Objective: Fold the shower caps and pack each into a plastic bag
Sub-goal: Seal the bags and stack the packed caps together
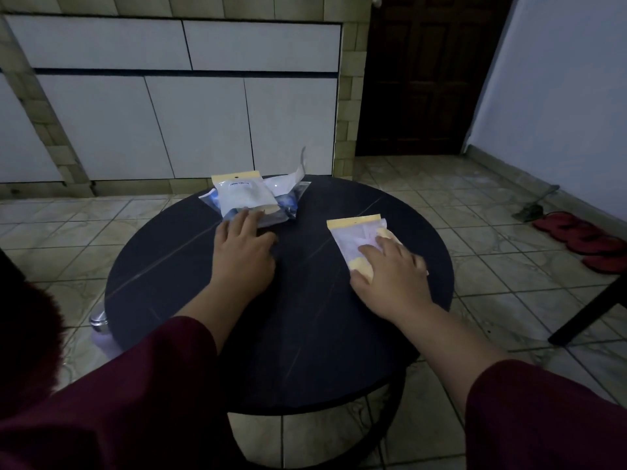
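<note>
Pile of bags (pixel 249 198) far left on table (pixel 190 300), single bag (pixel 359 239) right

**Count on the table**

One round dark table (pixel 190 300). Two yellow-topped bags: a far bag (pixel 242 195) and a near bag (pixel 356 239). Beneath the far one, perhaps two clear wrappers (pixel 288 198); the dim light blurs them. Two hands: left hand (pixel 242 252), right hand (pixel 393 276).
</note>
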